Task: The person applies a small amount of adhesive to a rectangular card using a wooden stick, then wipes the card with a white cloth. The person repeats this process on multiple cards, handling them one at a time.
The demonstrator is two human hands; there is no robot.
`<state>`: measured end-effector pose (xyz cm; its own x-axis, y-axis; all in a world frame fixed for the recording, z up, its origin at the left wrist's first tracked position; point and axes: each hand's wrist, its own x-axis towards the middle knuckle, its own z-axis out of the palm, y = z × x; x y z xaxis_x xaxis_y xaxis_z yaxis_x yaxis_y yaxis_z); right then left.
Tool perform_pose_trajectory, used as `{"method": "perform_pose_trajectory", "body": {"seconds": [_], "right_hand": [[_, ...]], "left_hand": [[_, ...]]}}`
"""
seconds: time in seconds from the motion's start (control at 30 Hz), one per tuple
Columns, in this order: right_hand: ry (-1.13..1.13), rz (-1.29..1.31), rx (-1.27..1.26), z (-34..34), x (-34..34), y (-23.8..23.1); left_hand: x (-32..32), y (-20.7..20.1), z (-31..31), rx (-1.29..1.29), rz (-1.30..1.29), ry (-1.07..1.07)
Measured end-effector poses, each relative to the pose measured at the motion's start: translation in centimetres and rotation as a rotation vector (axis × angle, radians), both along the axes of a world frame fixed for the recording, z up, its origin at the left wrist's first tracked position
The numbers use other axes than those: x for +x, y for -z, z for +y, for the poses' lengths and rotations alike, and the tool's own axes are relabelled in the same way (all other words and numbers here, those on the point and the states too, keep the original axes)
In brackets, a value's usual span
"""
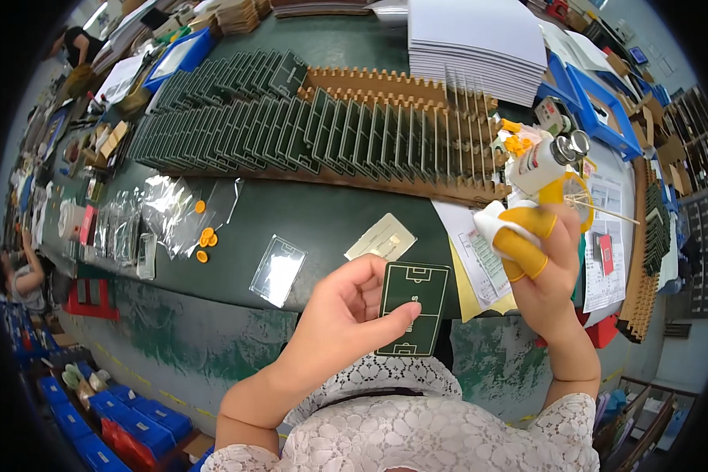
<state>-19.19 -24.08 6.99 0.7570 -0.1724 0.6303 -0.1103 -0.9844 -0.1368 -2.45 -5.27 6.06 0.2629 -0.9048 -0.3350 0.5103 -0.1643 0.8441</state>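
Note:
Pinched between the thumb and fingers of my left hand (342, 315) is a dark green panel (401, 293) printed with pale pitch-like lines. It is held upright in front of my body, at the table's near edge. My right hand (554, 271) has yellow finger covers on and is closed on a folded white cloth (489, 220). That hand is raised at the right, just below a white bottle (536, 167) with a metal top; whether they touch I cannot tell. A clear plastic-like sheet (279, 270) and a cream card (381, 238) lie beyond my left hand.
Slotted brown racks (401, 187) hold rows of similar green panels (244, 130) across the table. Behind stands a stack of white sheets (476, 47). Small orange pieces (208, 236) and clear bags (173, 206) lie left. Papers (606, 259) and a yellow ring (578, 197) are right.

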Motion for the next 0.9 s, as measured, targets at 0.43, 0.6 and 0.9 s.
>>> {"method": "perform_pose_trajectory", "body": {"seconds": [0.43,0.6,0.9], "right_hand": [[0.051,-0.129,-0.291,0.9,-0.9,2.0],[-0.07,-0.072,-0.435,1.5,-0.9,1.4],[-0.162,0.039,-0.5,2.0,-0.2,1.7]], "left_hand": [[-0.3,0.3,-0.2,0.003,0.009,-0.027],[-0.3,0.3,-0.3,0.015,-0.002,-0.003],[-0.4,-0.1,-0.2,0.006,0.025,-0.039]]}}
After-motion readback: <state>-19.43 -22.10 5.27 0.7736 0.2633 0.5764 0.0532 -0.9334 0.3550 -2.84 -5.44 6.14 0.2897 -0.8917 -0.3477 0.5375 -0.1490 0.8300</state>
